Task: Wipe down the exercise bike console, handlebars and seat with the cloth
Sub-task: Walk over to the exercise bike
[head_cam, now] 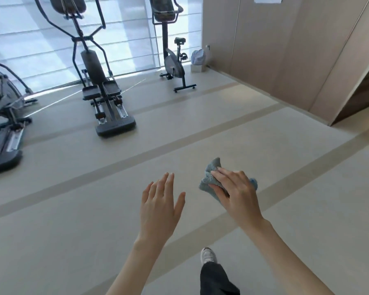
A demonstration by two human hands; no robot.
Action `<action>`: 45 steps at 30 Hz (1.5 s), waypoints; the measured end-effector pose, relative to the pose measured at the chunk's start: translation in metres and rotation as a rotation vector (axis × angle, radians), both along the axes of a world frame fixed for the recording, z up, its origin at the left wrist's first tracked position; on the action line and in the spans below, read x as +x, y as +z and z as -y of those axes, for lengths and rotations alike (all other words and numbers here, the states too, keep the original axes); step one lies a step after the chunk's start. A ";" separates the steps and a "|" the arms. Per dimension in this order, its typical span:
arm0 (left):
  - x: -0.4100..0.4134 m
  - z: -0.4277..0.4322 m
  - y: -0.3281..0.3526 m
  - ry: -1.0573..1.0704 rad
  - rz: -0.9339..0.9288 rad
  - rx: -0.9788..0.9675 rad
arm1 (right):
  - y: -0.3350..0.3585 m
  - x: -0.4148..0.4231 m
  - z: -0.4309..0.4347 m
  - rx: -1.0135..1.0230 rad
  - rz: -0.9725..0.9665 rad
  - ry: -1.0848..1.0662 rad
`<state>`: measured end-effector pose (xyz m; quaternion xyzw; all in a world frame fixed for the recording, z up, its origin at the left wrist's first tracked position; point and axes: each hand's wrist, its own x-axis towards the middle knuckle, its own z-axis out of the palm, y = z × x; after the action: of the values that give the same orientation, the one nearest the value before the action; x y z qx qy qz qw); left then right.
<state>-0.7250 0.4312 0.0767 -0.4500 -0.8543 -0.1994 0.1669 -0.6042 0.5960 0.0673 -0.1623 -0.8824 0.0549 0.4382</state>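
Dark trouser leg (216, 277) and a pale shoe (208, 255) stand on the floor (73, 231), far short of the exercise bike (175, 67). Just ahead, the hands hover over bare floor. The left hand (160, 205) is released, fingers straight and holding nothing. The right hand (237, 192) clasps the cloth (211, 177), a grey-blue wad. Its free corner points up toward the bike, and a blue scrap pokes out on the hand's far side, so its long axis crosses the palm.

The cloth looks light, soft and limp. It should fold around bars easily, and is best held bunched in the palm with a flat pad left free for wiping.

Well apart from both hands, the bike stands upright by the window, its mast vertical, the console (165, 14) on top and the seat (180, 40) lower, toward the wall panel (285, 50). Its base runs from a near foot bar back toward the glass. It looks rigid and heavy, and I judge it would hold steady under wiping. An elliptical (94, 71) stands left of the bike.
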 end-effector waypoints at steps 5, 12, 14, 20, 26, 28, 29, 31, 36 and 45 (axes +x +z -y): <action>-0.081 -0.092 -0.001 0.030 -0.018 0.030 | 0.003 -0.087 -0.093 0.026 -0.045 0.045; -0.199 -0.215 0.015 0.106 -0.042 0.045 | 0.031 -0.210 -0.228 0.073 -0.066 0.091; -0.232 -0.243 0.016 0.137 -0.036 0.045 | 0.035 -0.246 -0.258 0.080 -0.066 0.112; -0.335 -0.319 0.009 0.183 -0.008 0.039 | 0.028 -0.359 -0.340 0.054 -0.050 0.170; -0.468 -0.404 -0.005 0.193 -0.017 0.072 | 0.020 -0.493 -0.426 0.050 -0.047 0.173; -0.519 -0.434 -0.003 0.186 -0.013 0.088 | 0.023 -0.541 -0.454 0.044 -0.042 0.175; -0.545 -0.449 0.000 0.181 -0.018 0.095 | 0.025 -0.565 -0.468 0.046 -0.046 0.173; -0.595 -0.477 0.007 0.173 -0.028 0.107 | 0.029 -0.614 -0.494 0.061 -0.060 0.166; -0.705 -0.540 0.019 0.164 -0.046 0.103 | 0.036 -0.724 -0.553 0.046 -0.062 0.148; -0.884 -0.660 0.011 0.208 -0.073 0.105 | 0.024 -0.912 -0.672 0.026 -0.057 0.175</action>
<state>-1.6095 1.0914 0.0873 -0.3564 -0.8783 -0.2086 0.2411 -1.5160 1.2679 0.0916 -0.0772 -0.8809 0.0863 0.4589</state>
